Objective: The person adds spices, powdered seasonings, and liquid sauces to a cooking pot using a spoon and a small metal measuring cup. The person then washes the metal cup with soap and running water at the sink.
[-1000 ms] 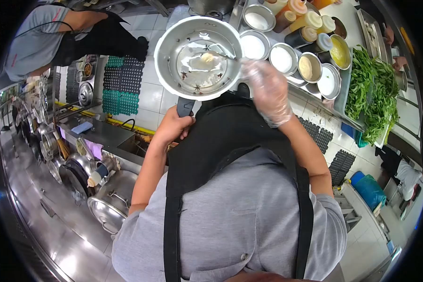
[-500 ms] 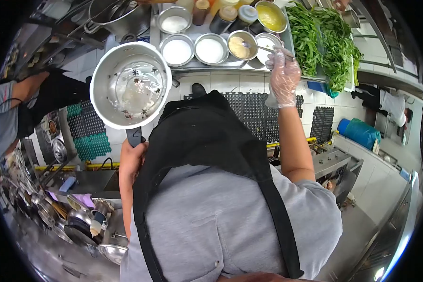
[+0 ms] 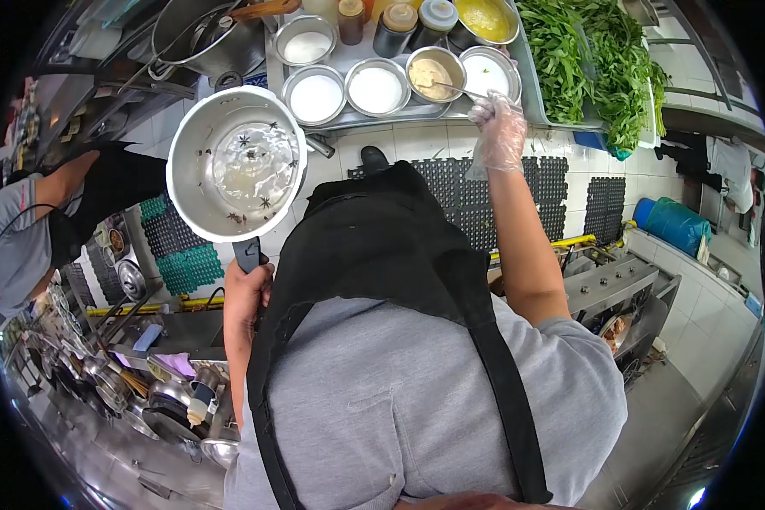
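Note:
My bare left hand (image 3: 248,297) grips the black handle of a metal pot (image 3: 178,174) held up at the left. Clear liquid covers part of the pot's bottom, with several star anise pods (image 3: 244,141) in it. My right hand (image 3: 499,134), in a clear plastic glove, pinches the handle of a metal spoon (image 3: 461,88). The spoon's tip rests in a steel bowl (image 3: 410,61) of pale beige seasoning. Beside that bowl stand steel bowls of white contents, among them one (image 3: 495,56) nearest my right hand.
Sauce bottles (image 3: 396,31) and a bowl of yellow liquid (image 3: 485,20) stand behind the bowls. Leafy greens (image 3: 608,72) fill a tray at the right. A large pot (image 3: 206,51) sits at upper left. Another person (image 3: 25,217) stands at the left. Black mats (image 3: 450,183) lie on the floor.
My right hand has shifted slightly left and down relative to the bowls, still with the spoon. The pot remains in my left hand, and the liquid's surface has moved.

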A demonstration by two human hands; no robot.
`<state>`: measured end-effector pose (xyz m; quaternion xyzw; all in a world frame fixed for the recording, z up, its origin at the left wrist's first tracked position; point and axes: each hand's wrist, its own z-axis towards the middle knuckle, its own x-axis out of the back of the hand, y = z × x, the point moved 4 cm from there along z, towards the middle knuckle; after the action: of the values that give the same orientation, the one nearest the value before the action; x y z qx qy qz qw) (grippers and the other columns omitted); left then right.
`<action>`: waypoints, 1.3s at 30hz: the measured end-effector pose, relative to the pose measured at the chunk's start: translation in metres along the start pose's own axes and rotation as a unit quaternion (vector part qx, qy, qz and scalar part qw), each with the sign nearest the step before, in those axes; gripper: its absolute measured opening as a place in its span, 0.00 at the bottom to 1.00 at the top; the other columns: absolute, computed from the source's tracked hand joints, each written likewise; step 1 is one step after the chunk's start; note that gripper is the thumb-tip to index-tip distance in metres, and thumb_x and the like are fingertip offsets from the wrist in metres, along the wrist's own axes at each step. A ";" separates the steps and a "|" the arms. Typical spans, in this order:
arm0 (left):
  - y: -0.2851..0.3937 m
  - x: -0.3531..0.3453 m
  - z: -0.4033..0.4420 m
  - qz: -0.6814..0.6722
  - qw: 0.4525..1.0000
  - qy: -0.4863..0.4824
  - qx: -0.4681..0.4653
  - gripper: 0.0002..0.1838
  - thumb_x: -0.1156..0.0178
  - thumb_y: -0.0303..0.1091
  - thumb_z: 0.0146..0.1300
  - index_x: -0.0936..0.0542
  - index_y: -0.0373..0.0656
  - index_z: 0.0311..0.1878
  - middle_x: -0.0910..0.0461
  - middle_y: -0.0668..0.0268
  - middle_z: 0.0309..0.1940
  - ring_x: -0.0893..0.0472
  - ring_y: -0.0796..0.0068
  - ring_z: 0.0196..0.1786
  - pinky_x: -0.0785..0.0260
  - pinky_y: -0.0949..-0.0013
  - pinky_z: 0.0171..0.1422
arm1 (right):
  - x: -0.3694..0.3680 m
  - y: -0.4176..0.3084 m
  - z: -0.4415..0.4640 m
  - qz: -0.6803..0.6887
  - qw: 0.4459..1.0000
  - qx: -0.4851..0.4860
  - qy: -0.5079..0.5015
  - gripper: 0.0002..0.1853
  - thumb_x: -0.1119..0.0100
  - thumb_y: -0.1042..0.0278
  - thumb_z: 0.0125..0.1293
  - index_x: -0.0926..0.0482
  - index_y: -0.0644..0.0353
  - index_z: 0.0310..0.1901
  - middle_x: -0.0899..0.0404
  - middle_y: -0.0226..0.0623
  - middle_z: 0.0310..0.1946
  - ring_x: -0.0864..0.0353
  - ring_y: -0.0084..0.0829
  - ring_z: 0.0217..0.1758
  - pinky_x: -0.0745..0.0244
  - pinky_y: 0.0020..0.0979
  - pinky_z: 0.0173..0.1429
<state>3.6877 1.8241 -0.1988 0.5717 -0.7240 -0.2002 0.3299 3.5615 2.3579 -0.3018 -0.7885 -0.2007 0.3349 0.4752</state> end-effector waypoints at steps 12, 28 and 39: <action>0.001 -0.002 -0.003 0.009 1.000 0.000 -0.006 0.09 0.34 0.26 0.66 0.22 0.36 0.47 0.25 0.70 0.21 0.29 0.79 0.16 0.41 0.70 0.21 | 0.020 -0.017 -0.005 0.042 0.999 -0.011 0.021 0.13 0.38 0.69 0.80 0.18 0.72 0.57 0.16 0.41 0.38 0.18 0.29 0.34 0.19 0.31 0.39; -0.022 -0.002 0.000 -0.043 0.999 -0.028 0.010 0.07 0.34 0.28 0.66 0.22 0.39 0.42 0.24 0.71 0.21 0.26 0.78 0.17 0.38 0.70 0.19 | -0.086 -0.061 -0.089 0.019 0.990 0.009 -0.139 0.14 0.40 0.68 0.85 0.19 0.73 0.59 0.13 0.42 0.37 0.16 0.29 0.32 0.17 0.33 0.38; -0.030 -0.015 -0.010 -0.081 0.995 -0.058 0.007 0.07 0.33 0.30 0.67 0.22 0.42 0.42 0.25 0.72 0.21 0.25 0.79 0.19 0.37 0.71 0.23 | -0.209 -0.014 -0.212 -0.268 0.774 0.314 -0.479 0.12 0.36 0.67 0.82 0.14 0.64 0.59 0.09 0.41 0.41 0.08 0.36 0.41 0.10 0.37 0.48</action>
<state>3.7173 1.8312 -0.2154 0.6181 -0.6946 -0.2545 0.2658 3.5691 2.1012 -0.1506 -0.2470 -0.4896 0.5728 0.6092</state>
